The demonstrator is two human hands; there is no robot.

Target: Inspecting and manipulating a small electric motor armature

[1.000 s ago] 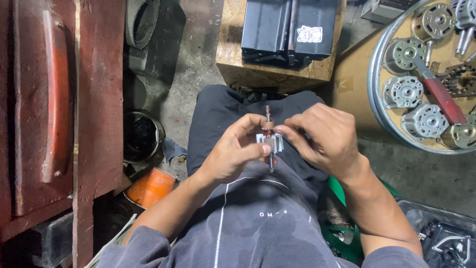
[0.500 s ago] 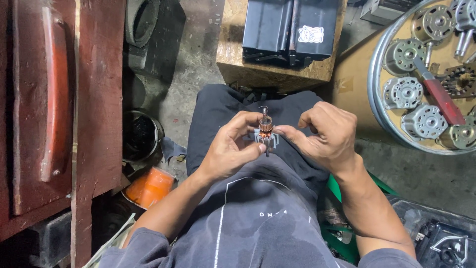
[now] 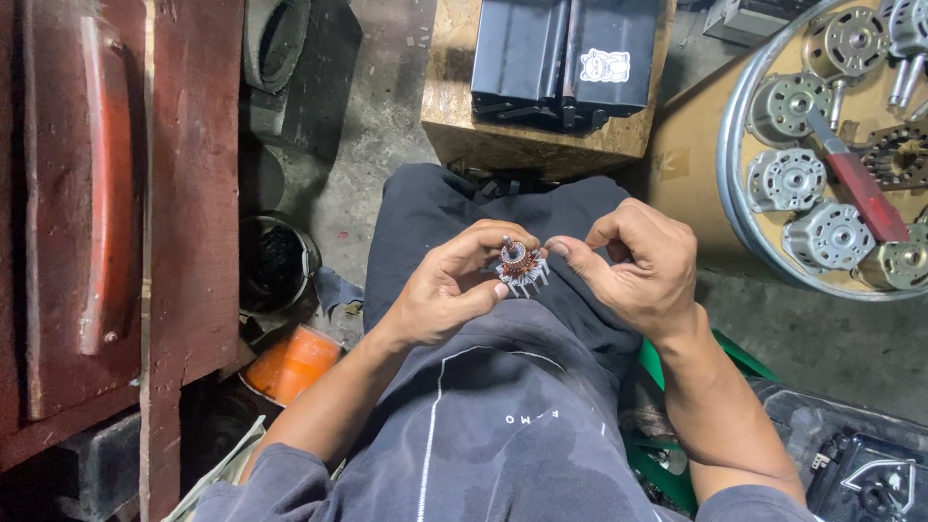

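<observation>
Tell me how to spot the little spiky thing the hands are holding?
Look at the person's dark lap in the middle. Just above it, the left hand and right hand meet on a small motor rotor. Unlike the grey motor housings in the round tray, it shows copper windings and thin metal fins.

Copper-red windings and silvery fins mark the small motor rotor [image 3: 520,268]. Below it, the shirt [image 3: 483,425] is dark grey with thin white lines. Left of the rotor lies an orange container [image 3: 295,362]; far left, a red-brown wooden board [image 3: 184,193]. Right, a silver-rimmed tray [image 3: 739,208] holds grey motor housings [image 3: 785,179] and a red-handled tool [image 3: 855,184].
</observation>
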